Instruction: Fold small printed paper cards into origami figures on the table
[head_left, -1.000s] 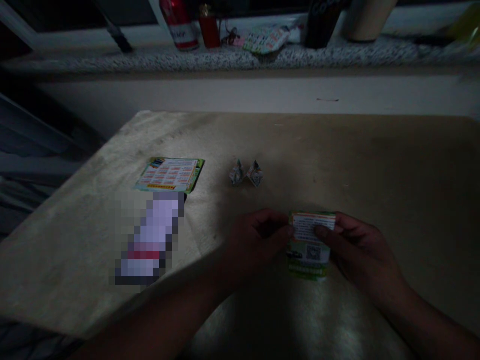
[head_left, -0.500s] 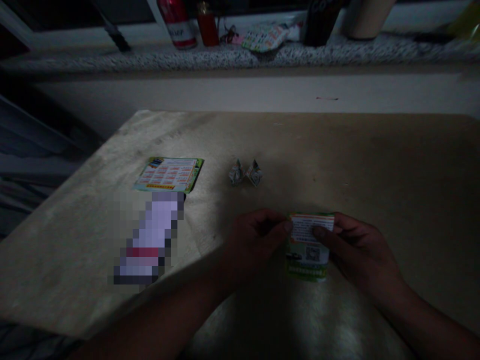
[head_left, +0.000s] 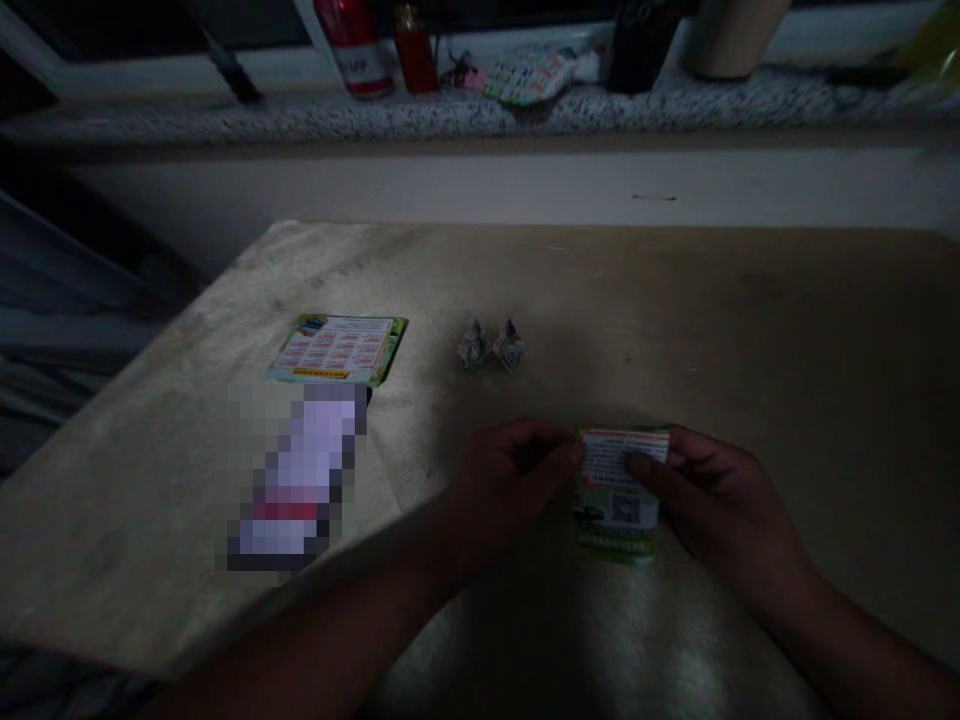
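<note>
A small printed paper leaflet (head_left: 615, 515) with a QR code and a green lower band is held upright above the table. My left hand (head_left: 517, 475) pinches its upper left edge between thumb and fingers. On the other side, my right hand (head_left: 720, 495) grips it with the thumb lying across the front and the fingers behind. Whether the leaflet is folded I cannot tell. Beyond my hands, two small pointed folded-paper pieces (head_left: 491, 348) stand side by side on the table.
On the left of the pale table (head_left: 675, 300) lie printed leaflets (head_left: 337, 348), with a blurred-out phone-like object (head_left: 307, 470) just nearer. A granite sill (head_left: 450, 120) behind holds a red can (head_left: 356, 50), an orange-red bottle (head_left: 416, 55), a crumpled packet (head_left: 532, 75) and a dark cup (head_left: 641, 45).
</note>
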